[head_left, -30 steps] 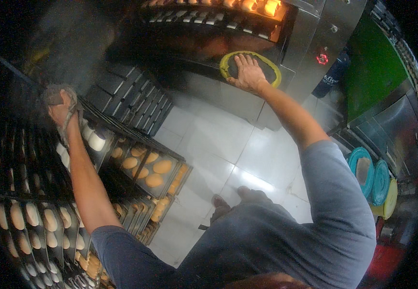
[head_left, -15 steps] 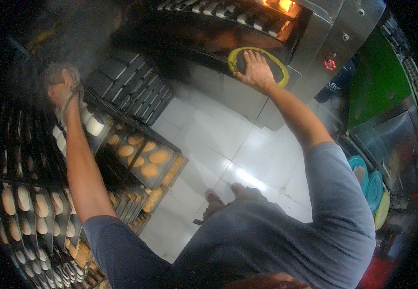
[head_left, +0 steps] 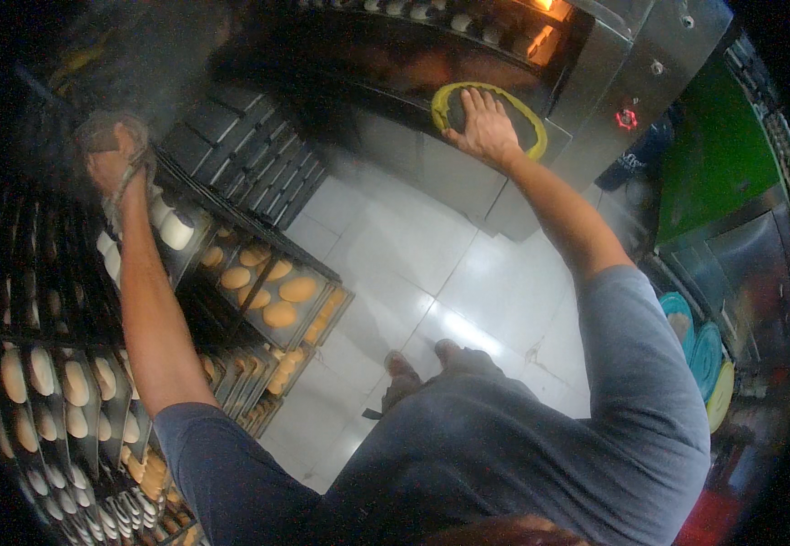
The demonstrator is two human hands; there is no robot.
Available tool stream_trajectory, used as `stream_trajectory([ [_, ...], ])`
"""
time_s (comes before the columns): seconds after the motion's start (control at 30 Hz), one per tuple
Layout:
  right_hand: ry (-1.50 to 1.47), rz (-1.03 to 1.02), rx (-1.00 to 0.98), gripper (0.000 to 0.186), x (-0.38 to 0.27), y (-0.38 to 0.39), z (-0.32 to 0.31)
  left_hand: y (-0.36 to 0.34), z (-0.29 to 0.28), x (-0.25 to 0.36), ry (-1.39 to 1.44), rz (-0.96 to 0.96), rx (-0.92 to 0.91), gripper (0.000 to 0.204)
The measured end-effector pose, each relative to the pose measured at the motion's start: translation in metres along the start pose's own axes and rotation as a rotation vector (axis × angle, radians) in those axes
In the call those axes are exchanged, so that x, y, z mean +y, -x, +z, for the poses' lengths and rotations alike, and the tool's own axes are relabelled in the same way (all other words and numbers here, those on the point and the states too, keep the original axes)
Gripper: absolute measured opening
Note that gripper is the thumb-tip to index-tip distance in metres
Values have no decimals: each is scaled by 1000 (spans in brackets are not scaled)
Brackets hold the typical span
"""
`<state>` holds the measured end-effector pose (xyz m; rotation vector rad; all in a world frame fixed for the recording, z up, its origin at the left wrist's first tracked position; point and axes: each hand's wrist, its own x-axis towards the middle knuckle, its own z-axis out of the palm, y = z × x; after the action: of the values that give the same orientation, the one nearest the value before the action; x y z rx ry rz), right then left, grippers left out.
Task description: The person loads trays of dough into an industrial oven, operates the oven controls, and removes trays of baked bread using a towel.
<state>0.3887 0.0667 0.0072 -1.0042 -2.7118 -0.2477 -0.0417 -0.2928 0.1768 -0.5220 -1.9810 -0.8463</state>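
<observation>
My right hand (head_left: pixel 488 126) lies flat, fingers spread, on a dark oval pad with a yellow-green rim (head_left: pixel 538 133). This pad rests against the lower front of the oven (head_left: pixel 367 96). Inside the lit opening, a row of pale pieces of dough (head_left: pixel 463 23) shows at the top. Far to the left, my left hand (head_left: pixel 113 168) is closed on a greyish cloth (head_left: pixel 140 146) beside a dark rack, its thumb pointing up; haze partly hides the fingers. Next to that wrist sit white rounded pieces (head_left: pixel 176 230) on a tray.
Racks on the left carry trays of golden buns (head_left: pixel 297 289) and pale long rolls (head_left: pixel 42 369). Stacked dark trays (head_left: pixel 258 155) stand beyond. A red valve knob (head_left: pixel 627 119) projects from the steel panel. Turquoise round items (head_left: pixel 706 359) and a green panel (head_left: pixel 718 173) are at right, above white floor tiles (head_left: pixel 386 237).
The row of dough pieces in the oven opening shows higher, and less of it is in view. Both hands keep nearly the same places.
</observation>
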Motion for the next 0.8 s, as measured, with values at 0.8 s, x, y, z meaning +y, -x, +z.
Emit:
stream_trajectory([
  [0.8,2,28,3,94,-1,-3,2,-5,12,-18,10,-79,-12,61],
])
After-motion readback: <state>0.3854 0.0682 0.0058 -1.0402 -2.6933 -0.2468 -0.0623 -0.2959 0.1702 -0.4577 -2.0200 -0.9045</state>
